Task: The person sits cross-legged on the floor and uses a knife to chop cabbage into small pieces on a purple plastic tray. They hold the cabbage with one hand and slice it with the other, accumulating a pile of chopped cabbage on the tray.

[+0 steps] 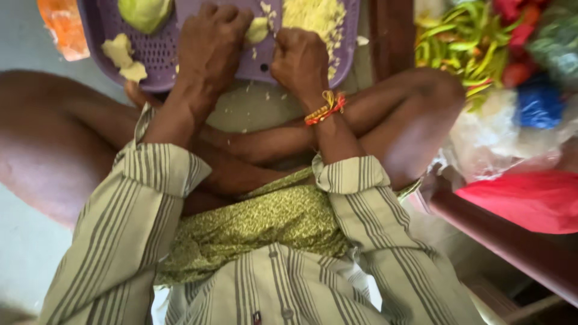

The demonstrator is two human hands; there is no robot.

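I sit cross-legged on the floor over a purple perforated tray (159, 51). My left hand (211, 42) is closed over a pale green cabbage piece (257, 29) and presses it onto the tray. My right hand (299, 59), with a red and yellow thread band at the wrist, is clenched beside that piece; whatever it grips is hidden by the fingers. A heap of finely shredded cabbage (316, 17) lies just beyond my right hand. A larger cabbage chunk (143, 12) and small offcuts (123, 57) rest on the tray's left part.
An orange plastic bag (63, 27) lies at the top left. To the right, green chillies (466, 42), red vegetables (518, 24) and blue and red bags (539, 105) are piled by a dark wooden furniture leg (391, 36). Shreds dot the floor.
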